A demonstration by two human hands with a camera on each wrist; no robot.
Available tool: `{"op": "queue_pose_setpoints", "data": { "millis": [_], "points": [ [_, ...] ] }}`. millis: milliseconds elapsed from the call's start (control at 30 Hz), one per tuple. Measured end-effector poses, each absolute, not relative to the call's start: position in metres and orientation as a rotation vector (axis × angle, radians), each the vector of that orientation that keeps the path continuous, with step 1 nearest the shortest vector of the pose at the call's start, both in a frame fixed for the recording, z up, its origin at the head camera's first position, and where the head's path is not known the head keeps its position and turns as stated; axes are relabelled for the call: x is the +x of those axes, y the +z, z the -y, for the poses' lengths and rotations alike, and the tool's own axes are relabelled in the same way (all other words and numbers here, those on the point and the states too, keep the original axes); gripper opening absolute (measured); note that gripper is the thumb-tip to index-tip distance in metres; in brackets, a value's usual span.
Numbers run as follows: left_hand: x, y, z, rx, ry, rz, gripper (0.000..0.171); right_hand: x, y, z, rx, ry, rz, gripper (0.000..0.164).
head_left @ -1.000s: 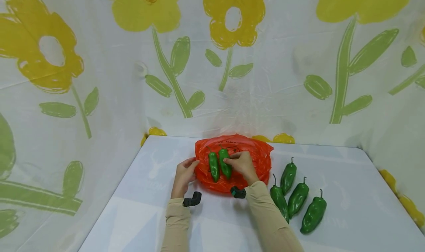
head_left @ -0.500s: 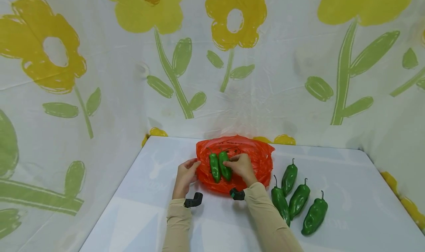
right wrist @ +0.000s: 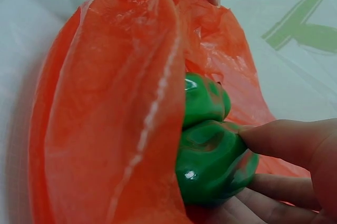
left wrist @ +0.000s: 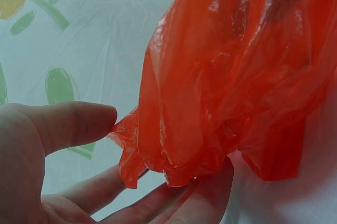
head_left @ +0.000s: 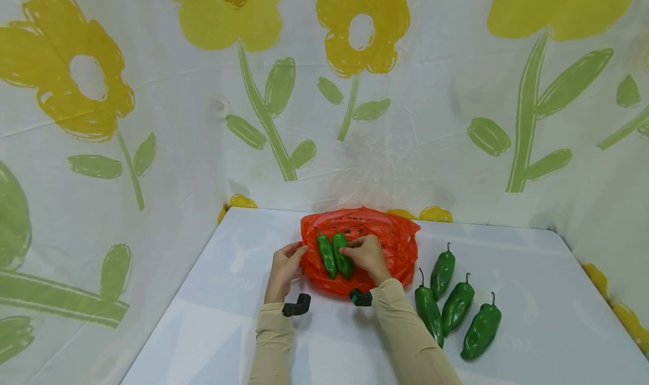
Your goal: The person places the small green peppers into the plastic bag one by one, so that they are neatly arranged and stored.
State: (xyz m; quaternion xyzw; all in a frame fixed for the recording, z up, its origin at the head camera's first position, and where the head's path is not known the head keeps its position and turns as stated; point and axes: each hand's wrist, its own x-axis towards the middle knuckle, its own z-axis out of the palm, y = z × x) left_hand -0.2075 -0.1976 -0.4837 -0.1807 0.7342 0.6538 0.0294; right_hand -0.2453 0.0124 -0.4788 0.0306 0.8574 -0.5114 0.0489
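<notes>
A red plastic bag point(head_left: 372, 266) lies spread at the back middle of the table. My left hand point(head_left: 285, 269) holds its left edge, with the thumb on the film and the fingers point(left wrist: 213, 192) beneath it in the left wrist view. Two green peppers sit side by side at the bag: a left pepper point(head_left: 327, 256) and a right pepper point(head_left: 341, 255). My right hand point(head_left: 367, 255) grips the right pepper point(right wrist: 216, 161) between thumb and fingers. In the right wrist view, a fold of the bag hides part of both peppers.
Several more green peppers point(head_left: 458, 304) lie on the table point(head_left: 552, 295) to the right of my right forearm. A flower-printed curtain point(head_left: 421, 131) hangs behind and along the sides. A black device point(head_left: 296, 305) sits at each wrist.
Both peppers have shifted slightly at the bag, their lower ends staying near the same spot. The hands keep their holds. The head view has drifted a little.
</notes>
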Motion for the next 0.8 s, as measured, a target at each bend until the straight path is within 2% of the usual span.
{"op": "queue_pose_setpoints", "data": {
  "millis": [800],
  "points": [
    [-0.2073, -0.4845, 0.1983, -0.524, 2.025, -2.267, 0.051, -0.2477, -0.4811, -0.0098, 0.069, -1.492, -2.635, 0.035]
  ]
}}
